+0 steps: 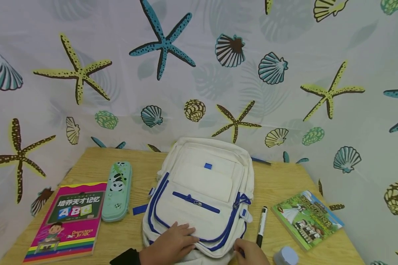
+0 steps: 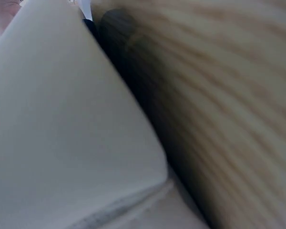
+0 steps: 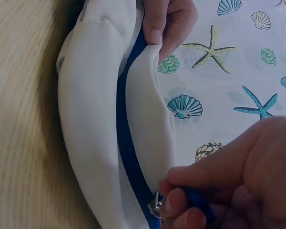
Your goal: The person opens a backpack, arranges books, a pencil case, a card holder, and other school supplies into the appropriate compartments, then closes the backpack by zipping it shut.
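A white backpack (image 1: 199, 176) with blue zipper trim lies front side up on a wooden table. My left hand (image 1: 174, 241) holds the lower edge of its front panel; in the right wrist view the left hand's thumb (image 3: 155, 36) presses beside the blue zipper (image 3: 128, 143). At the bag's lower right side, my right hand (image 1: 250, 252) pinches a metal zipper pull (image 3: 156, 205) with a blue tab (image 3: 198, 200). Mostly the bag's white fabric (image 2: 71, 124) fills the left wrist view, next to the wood.
Left of the bag lie a pink ABC book (image 1: 69, 221) and a green panda pencil case (image 1: 117, 191). To its right are a black-and-white marker (image 1: 262, 226), a green illustrated book (image 1: 307, 219) and a pale round object (image 1: 286, 255). A shell-patterned cloth (image 1: 199, 84) hangs behind the wooden table (image 1: 142, 158).
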Demonstrator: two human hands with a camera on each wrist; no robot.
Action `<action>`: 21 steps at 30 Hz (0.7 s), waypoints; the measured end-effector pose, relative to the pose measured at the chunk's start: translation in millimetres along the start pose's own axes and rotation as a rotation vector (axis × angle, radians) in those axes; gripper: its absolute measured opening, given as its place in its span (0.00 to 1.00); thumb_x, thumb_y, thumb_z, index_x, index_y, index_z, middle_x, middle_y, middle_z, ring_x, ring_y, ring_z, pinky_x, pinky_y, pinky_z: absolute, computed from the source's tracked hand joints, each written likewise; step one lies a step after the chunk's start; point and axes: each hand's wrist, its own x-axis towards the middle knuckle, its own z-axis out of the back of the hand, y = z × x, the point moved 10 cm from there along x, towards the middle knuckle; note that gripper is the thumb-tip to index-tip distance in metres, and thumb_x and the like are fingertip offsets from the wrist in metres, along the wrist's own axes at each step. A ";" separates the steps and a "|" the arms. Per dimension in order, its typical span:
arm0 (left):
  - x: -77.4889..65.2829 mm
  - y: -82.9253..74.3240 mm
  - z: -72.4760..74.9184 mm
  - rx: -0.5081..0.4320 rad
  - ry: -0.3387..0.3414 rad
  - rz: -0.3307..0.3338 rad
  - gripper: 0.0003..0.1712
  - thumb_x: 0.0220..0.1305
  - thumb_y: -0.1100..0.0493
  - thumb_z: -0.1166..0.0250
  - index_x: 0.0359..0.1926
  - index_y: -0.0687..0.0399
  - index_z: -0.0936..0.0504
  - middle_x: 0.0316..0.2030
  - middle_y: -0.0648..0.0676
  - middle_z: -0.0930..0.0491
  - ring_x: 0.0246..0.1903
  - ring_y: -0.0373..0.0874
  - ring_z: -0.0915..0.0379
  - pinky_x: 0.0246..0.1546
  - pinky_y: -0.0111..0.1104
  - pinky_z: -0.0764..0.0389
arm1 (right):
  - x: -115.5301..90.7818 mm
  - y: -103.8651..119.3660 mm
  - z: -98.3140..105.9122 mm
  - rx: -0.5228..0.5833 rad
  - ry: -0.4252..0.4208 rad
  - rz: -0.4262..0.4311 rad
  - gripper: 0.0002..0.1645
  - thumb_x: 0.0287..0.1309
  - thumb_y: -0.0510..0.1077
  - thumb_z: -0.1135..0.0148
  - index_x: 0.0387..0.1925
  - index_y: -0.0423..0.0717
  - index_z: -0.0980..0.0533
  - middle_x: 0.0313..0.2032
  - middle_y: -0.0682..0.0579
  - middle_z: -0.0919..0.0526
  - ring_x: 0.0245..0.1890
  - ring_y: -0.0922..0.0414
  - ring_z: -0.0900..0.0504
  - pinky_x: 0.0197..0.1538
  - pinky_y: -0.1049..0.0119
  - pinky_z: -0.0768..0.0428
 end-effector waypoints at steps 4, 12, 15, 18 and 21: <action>1.0 1.7 1.0 -0.019 -0.001 0.022 0.15 0.65 0.50 0.49 0.49 0.42 0.22 0.50 0.49 0.24 0.52 0.49 0.29 0.45 0.53 0.28 | 1.5 3.5 -3.7 0.010 0.050 0.030 0.06 0.51 0.35 0.42 0.23 0.44 0.30 0.20 0.56 0.30 0.19 0.62 0.35 0.22 0.69 0.37; 1.9 0.2 4.5 0.025 -0.009 0.040 0.16 0.65 0.49 0.51 0.50 0.42 0.23 0.50 0.49 0.24 0.52 0.47 0.28 0.46 0.51 0.27 | 0.7 17.0 -22.0 0.081 0.181 0.175 0.05 0.52 0.36 0.43 0.23 0.42 0.28 0.20 0.59 0.33 0.19 0.69 0.38 0.22 0.74 0.39; 2.2 0.2 6.8 0.020 -0.016 0.050 0.17 0.66 0.48 0.51 0.50 0.42 0.23 0.50 0.49 0.24 0.52 0.47 0.28 0.47 0.51 0.28 | 0.3 20.4 -24.0 0.105 0.184 0.182 0.05 0.51 0.36 0.43 0.23 0.41 0.28 0.20 0.59 0.32 0.19 0.69 0.37 0.23 0.74 0.38; 1.9 -1.1 9.3 0.014 -0.034 0.047 0.17 0.66 0.48 0.51 0.50 0.43 0.22 0.50 0.49 0.24 0.52 0.47 0.28 0.47 0.51 0.28 | -0.7 23.8 -24.2 0.111 0.170 0.185 0.04 0.51 0.36 0.43 0.23 0.40 0.28 0.21 0.58 0.31 0.20 0.69 0.37 0.24 0.73 0.37; 1.8 -1.9 9.7 0.003 -0.040 0.049 0.17 0.66 0.48 0.52 0.50 0.43 0.23 0.50 0.49 0.24 0.52 0.47 0.28 0.47 0.51 0.28 | -3.5 29.0 -23.4 0.094 0.142 0.196 0.05 0.50 0.37 0.42 0.23 0.40 0.27 0.21 0.58 0.29 0.20 0.70 0.37 0.24 0.74 0.37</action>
